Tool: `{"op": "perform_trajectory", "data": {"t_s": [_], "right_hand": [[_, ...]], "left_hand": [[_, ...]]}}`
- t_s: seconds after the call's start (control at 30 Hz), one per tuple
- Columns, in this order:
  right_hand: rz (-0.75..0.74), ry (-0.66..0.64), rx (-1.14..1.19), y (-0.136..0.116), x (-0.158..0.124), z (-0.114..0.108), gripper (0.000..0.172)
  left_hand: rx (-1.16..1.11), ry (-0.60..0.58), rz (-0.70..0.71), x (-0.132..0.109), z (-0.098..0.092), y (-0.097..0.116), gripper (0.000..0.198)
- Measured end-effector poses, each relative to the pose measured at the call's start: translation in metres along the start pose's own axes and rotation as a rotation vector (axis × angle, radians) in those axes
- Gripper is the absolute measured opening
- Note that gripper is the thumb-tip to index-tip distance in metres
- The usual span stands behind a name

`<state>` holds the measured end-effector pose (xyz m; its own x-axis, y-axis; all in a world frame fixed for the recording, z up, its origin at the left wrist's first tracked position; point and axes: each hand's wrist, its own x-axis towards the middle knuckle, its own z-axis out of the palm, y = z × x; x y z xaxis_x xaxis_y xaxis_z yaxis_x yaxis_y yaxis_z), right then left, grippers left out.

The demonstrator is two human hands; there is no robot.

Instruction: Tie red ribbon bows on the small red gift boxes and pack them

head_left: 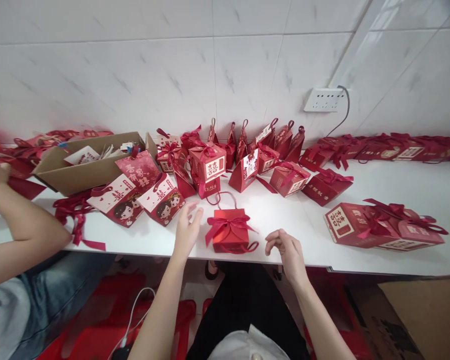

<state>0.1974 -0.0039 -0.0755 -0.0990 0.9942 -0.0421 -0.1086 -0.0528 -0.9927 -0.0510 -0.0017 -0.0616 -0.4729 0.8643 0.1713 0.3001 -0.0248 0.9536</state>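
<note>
A small red gift box [230,242] tied with a dark red ribbon bow stands at the table's front edge, its thin loop handles sticking out behind and at the front right. To the left of this box is my left hand [188,225], fingers apart and holding nothing. My right hand [287,252] hovers off the box's right side with its fingers loosely curled, and no object shows in it. Neither hand touches the box. Close beyond my left hand, a white and red box with cartoon figures [162,202] leans on the table.
Many red gift boxes crowd the wall side, including a cube box [210,167]. An open cardboard carton [71,182] holds papers and packets. Loose ribbon [78,220] lies left, near another person's arm [33,215]. A long ribboned box [382,227] stands right, below a wall socket [325,100].
</note>
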Motion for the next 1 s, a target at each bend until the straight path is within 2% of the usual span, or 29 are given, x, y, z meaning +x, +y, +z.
{"op": "perform_trajectory", "data": {"t_s": [0.07, 0.13, 0.2, 0.3, 0.4, 0.5, 0.63, 0.73, 0.87, 1.0], "right_hand": [[-0.030, 0.093, -0.065, -0.007, 0.005, 0.001, 0.040], [-0.028, 0.069, -0.149, -0.010, 0.011, 0.005, 0.039], [-0.012, -0.023, -0.233, -0.010, 0.013, 0.009, 0.039], [0.014, -0.163, -0.329, -0.010, 0.007, 0.018, 0.042], [0.048, -0.235, -0.387, -0.013, -0.002, 0.027, 0.044], [0.080, -0.256, -0.369, -0.015, -0.004, 0.033, 0.044], [0.086, -0.259, -0.227, -0.012, 0.002, 0.037, 0.044], [0.072, -0.274, -0.173, -0.013, 0.004, 0.038, 0.040], [0.039, -0.307, -0.176, -0.021, -0.002, 0.039, 0.034], [0.018, -0.320, -0.186, -0.025, -0.003, 0.041, 0.031]], "left_hand": [[-0.007, -0.150, 0.011, -0.006, 0.001, 0.004, 0.024], [0.016, -0.248, 0.022, -0.013, 0.004, 0.008, 0.025], [0.050, -0.250, 0.016, -0.019, 0.007, 0.011, 0.026], [0.110, -0.171, -0.007, -0.024, 0.008, 0.014, 0.027], [0.136, -0.139, -0.014, -0.027, 0.004, 0.017, 0.026], [0.112, -0.178, 0.005, -0.032, -0.001, 0.025, 0.020], [0.146, -0.228, 0.003, -0.044, -0.008, 0.043, 0.022], [0.227, -0.322, 0.012, -0.051, -0.014, 0.054, 0.026], [0.437, -0.463, 0.205, -0.048, -0.018, 0.056, 0.026], [0.586, -0.581, 0.409, -0.033, -0.021, 0.051, 0.026]]}}
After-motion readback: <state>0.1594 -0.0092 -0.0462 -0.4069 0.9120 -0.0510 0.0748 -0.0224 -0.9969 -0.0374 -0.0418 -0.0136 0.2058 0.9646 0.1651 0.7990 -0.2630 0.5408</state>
